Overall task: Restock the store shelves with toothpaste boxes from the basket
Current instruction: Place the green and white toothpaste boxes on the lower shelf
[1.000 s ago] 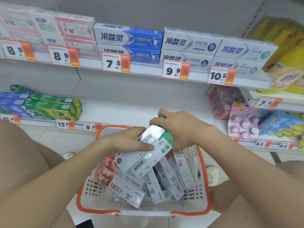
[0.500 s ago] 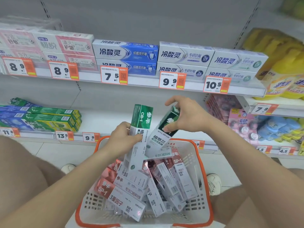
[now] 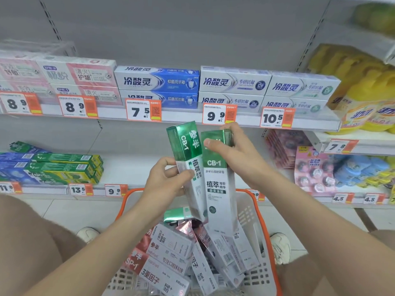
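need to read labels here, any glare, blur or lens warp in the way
Head view: foil sheen on the green tops of the left CB-1 box and right CB-1 box, print readable. Head view: left upright and right upright lean apart upward, wide-lens warp. Head view: pink boxes far left and yellow bottles far right look soft.

Bare middle shelf lies open between green boxes and pink packs.

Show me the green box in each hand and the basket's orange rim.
Left-hand green box [image 3: 184, 144], head view, green top panel.
Right-hand green box [image 3: 214, 163], head view, CB-1 print.
Basket [image 3: 261, 227], head view, orange right rim.
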